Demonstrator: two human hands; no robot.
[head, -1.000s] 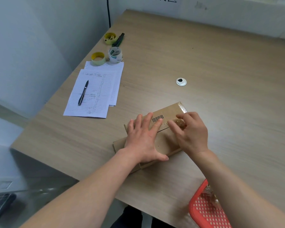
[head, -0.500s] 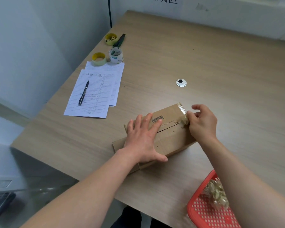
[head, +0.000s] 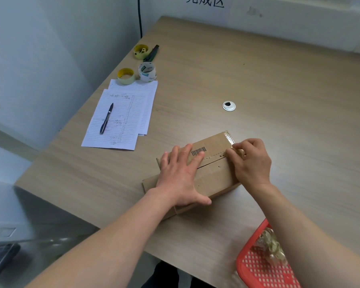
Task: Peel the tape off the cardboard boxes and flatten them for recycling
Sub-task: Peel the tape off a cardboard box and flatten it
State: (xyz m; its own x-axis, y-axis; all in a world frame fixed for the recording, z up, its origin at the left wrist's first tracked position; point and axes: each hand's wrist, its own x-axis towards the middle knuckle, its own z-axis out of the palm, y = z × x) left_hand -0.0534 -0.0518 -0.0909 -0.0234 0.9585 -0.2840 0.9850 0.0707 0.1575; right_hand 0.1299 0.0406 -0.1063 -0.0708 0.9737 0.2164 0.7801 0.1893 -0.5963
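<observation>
The cardboard box (head: pixel 211 173) lay on the worktop (head: pixel 279 84) near its near edge, lid side up, a barcode printed on its far flap. My left hand (head: pixel 180 179) rested flat on the box's left half, fingers straight and spread, pressing it down. My right hand (head: pixel 250 163) sat at the box's right end, its fingers (head: pixel 230 152) curled together and pinching a strip of clear tape (head: pixel 229 139) along the seam.

I judged the box light, thin-walled and fairly stiff, likely to slide on the smooth wood-grain surface unless pinned. The tape looked glossy, thin and liable to tear; the best hold was low on the lifted end, close to the cardboard. A row of small holes ran along the flap edge, a probable weak line.

At the near right, a red mesh basket (head: pixel 256 271) held crumpled tape scraps (head: pixel 270 246). At the far left lay lined papers (head: pixel 123 119) under a pen (head: pixel 106 118), with tape rolls (head: pixel 125 76) beyond.
</observation>
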